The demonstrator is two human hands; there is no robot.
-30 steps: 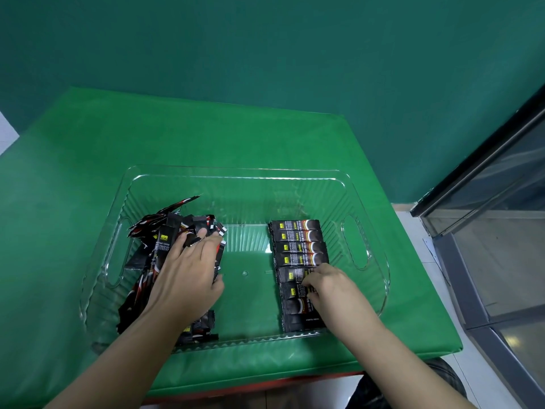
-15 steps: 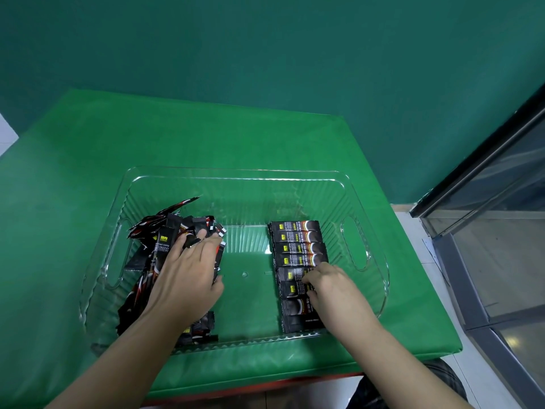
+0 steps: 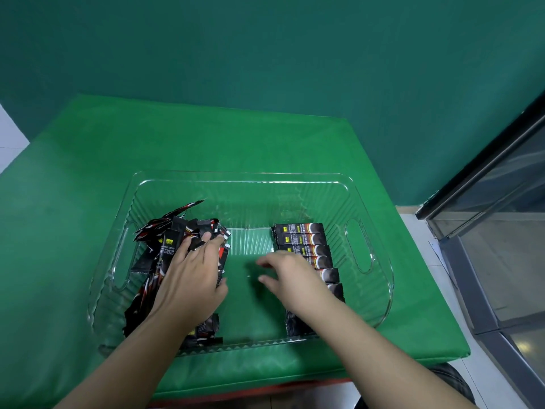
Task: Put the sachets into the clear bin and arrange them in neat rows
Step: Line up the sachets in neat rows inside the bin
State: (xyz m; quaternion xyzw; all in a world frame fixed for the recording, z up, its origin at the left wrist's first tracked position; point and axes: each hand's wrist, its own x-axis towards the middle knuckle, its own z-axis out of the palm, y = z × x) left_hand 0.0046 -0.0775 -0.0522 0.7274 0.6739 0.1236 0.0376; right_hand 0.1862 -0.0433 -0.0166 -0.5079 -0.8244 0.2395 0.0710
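A clear plastic bin (image 3: pixel 244 180) with side handles sits on the green table. A loose pile of black and red sachets (image 3: pixel 165 246) fills its left side. My left hand (image 3: pixel 191 276) lies flat on that pile, fingers spread over the sachets. On the right side a neat row of black sachets (image 3: pixel 303 240) runs from the back toward the front wall. My right hand (image 3: pixel 290 276) hovers over the bin's middle, just left of the row, fingers apart and holding nothing; it hides part of the row.
The green padded table (image 3: pixel 88 160) ends close to the bin's front wall and right side. A glass-fronted cabinet (image 3: pixel 501 231) stands at the right. A teal wall (image 3: pixel 265 54) rises behind the table.
My right hand has lifted off the near sachets of the row and moved left toward the bin's middle. The left hand stays on the loose pile.
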